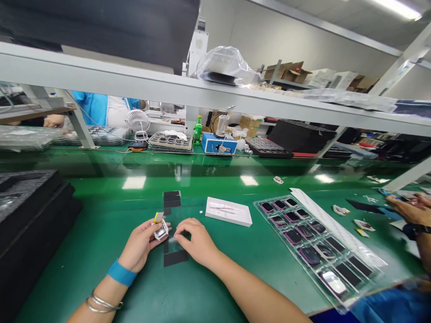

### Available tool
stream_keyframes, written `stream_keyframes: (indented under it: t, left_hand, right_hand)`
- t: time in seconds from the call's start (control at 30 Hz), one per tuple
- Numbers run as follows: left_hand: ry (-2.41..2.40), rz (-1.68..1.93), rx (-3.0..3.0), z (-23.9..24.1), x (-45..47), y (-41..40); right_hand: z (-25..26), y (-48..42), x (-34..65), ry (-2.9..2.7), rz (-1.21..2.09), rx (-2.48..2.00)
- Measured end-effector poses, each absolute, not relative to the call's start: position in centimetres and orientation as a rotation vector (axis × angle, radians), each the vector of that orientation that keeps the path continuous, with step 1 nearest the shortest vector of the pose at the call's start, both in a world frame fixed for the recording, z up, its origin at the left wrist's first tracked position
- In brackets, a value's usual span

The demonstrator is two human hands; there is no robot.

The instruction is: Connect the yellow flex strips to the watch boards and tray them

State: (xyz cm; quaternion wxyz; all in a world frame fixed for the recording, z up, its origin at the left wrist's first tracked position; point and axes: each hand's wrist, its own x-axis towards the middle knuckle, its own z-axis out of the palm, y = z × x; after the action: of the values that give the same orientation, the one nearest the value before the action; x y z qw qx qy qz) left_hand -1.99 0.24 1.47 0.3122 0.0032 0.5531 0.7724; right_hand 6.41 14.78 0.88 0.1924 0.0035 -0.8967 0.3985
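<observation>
My left hand (pixel 140 243) is closed around a small silver part (pixel 161 232) with a yellow tab on top, held just above the green bench. My right hand (pixel 196 241) rests fingers-down on a clear strip (pixel 172 202) that carries black rectangular pads, pinching at its middle; what is between the fingertips is too small to name. The two hands almost touch over the strip. A blue band and metal bangles sit on my left wrist.
A white tray (pixel 229 211) with tweezers lies beyond my right hand. A clear blister tray (pixel 362 279) of small dark modules runs diagonally at right. Black foam trays (pixel 30 211) stack at left. Another person's hand (pixel 409 210) works at far right. A shelf beam (pixel 134 83) hangs overhead.
</observation>
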Motion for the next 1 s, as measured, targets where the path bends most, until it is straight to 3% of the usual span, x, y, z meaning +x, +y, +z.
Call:
stream_keyframes:
  t: [0.23, 0.73, 1.0]
  left_hand:
    - [1.431, 2.086, -0.043, 1.0, -2.8, -0.1]
    - [1.41, 2.066, 0.007, 0.4, -2.9, 0.0]
    - [1.416, 2.071, 0.042, 0.5, -2.7, 0.1]
  right_hand:
    - [-0.8, 12.9, 5.7, -2.725, 0.885, 0.023]
    - [-1.4, 12.1, 5.3, -2.644, 1.026, -0.15]
    - [-1.5, 11.7, 5.2, -2.693, 0.852, -0.137]
